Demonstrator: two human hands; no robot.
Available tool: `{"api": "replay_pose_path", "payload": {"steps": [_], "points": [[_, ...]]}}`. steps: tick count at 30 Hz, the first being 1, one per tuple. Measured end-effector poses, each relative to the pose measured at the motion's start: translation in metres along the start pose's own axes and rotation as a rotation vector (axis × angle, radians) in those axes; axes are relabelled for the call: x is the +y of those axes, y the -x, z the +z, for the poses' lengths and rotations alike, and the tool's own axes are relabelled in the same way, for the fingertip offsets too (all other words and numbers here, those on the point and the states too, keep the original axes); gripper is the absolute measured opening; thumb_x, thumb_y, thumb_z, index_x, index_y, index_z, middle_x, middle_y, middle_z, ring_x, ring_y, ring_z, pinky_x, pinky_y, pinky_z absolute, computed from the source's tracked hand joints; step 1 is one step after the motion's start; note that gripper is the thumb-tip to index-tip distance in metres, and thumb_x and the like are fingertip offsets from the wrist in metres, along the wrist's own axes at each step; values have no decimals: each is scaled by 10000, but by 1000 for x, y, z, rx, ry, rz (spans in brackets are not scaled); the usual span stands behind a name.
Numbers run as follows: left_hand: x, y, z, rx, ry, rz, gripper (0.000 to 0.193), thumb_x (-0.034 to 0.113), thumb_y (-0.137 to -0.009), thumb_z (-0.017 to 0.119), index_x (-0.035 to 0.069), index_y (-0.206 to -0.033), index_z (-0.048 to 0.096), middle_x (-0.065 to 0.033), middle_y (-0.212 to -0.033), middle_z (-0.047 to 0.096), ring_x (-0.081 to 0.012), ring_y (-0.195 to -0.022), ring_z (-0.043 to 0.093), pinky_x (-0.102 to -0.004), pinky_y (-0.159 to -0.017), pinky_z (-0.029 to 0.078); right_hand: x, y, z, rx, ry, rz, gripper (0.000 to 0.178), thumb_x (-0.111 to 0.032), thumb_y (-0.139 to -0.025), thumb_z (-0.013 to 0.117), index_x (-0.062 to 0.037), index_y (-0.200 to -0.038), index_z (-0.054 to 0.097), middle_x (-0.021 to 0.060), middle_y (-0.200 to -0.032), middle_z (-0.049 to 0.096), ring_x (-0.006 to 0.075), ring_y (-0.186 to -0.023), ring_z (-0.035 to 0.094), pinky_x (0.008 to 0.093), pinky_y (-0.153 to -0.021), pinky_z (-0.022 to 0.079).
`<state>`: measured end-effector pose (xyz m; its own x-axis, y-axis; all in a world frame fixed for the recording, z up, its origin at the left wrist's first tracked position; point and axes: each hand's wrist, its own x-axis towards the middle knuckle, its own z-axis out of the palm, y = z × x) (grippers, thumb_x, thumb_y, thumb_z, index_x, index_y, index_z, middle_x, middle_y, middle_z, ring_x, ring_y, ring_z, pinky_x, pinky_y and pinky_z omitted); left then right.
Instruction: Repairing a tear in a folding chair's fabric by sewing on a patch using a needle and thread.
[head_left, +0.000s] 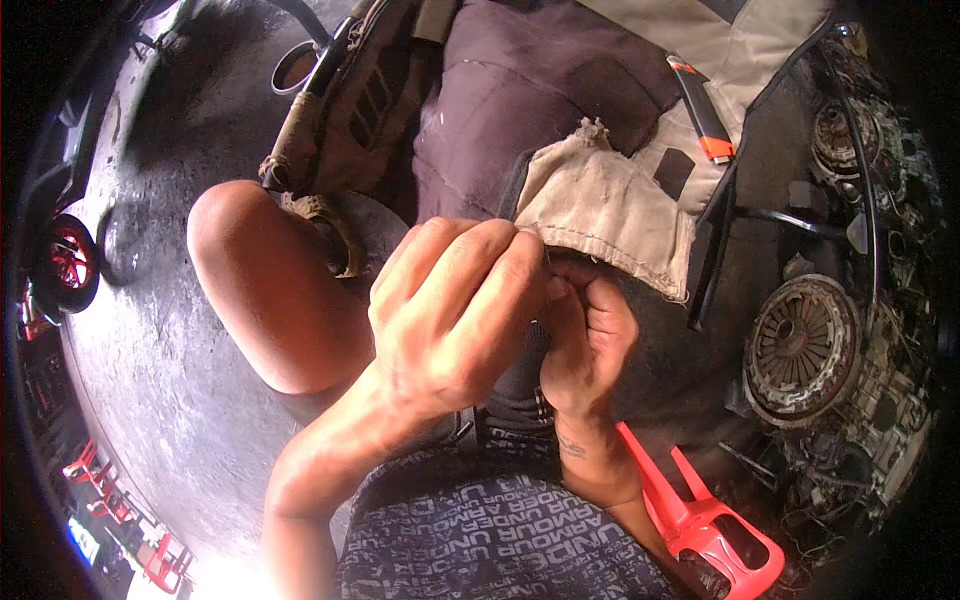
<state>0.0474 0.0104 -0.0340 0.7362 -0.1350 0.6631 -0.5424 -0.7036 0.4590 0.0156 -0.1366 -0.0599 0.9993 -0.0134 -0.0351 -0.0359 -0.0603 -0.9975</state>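
My left hand (455, 310) is closed in a pinch at the stitched lower edge of a beige fabric flap (600, 205), which has a frayed tip and a visible seam. Close beside it, my right hand (588, 335) has its fingers curled in and its thumb pressed against them, just under the same edge. Something thin seems to show between the fingertips, too small to make out. The flap lies over a larger piece of dark purple-brown padded cloth (540, 75). An orange and black utility knife (705, 112) rests on the beige cloth at the upper right.
Greasy round clutch parts (803, 350) and other metal machine parts lie along the right. A red plastic chair (725, 540) stands at lower right. My bare knee (240, 225) is at left, near a dark tubular frame with tan cloth (345, 110). A red-rimmed wheel (72, 263) stands far left.
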Motion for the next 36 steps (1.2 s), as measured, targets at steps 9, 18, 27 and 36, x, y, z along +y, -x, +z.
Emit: {"api": "replay_pose_path", "payload": {"steps": [9, 18, 27, 36], "points": [[-1, 3, 0, -13, 8, 38, 284, 15, -664, 762, -25, -932, 679, -112, -819, 645, -265, -709, 646, -346, -654, 554, 0, -2, 6, 16, -35, -42, 152, -19, -996, 490, 60, -1031, 615, 44, -899, 649, 78, -779, 579, 215, -692, 481], [2, 0, -7, -35, 2, -9, 257, -19, -660, 790, -1, -898, 695, -112, -807, 663, -253, -715, 659, -335, -653, 551, -7, -5, -3, -55, -44, 63, 158, -30, -998, 488, 43, -1055, 616, 23, -894, 632, 58, -764, 548, 193, -693, 459], [5, 2, -5, 17, 24, -71, 258, -29, -660, 800, 0, -898, 704, -113, -819, 673, -247, -714, 664, -330, -644, 551, 0, -5, 0, -137, 95, -72, 215, -43, -998, 462, 46, -1109, 623, 41, -937, 656, 99, -844, 581, 236, -765, 476], [6, -2, -4, 1, -8, -82, 335, 33, -632, 773, -3, -944, 656, -93, -831, 609, -234, -696, 594, -339, -608, 489, -5, -9, 0, -79, 250, -193, 123, -70, -964, 525, -3, -950, 627, 174, -760, 642, 346, -669, 649, 380, -620, 496]]}}
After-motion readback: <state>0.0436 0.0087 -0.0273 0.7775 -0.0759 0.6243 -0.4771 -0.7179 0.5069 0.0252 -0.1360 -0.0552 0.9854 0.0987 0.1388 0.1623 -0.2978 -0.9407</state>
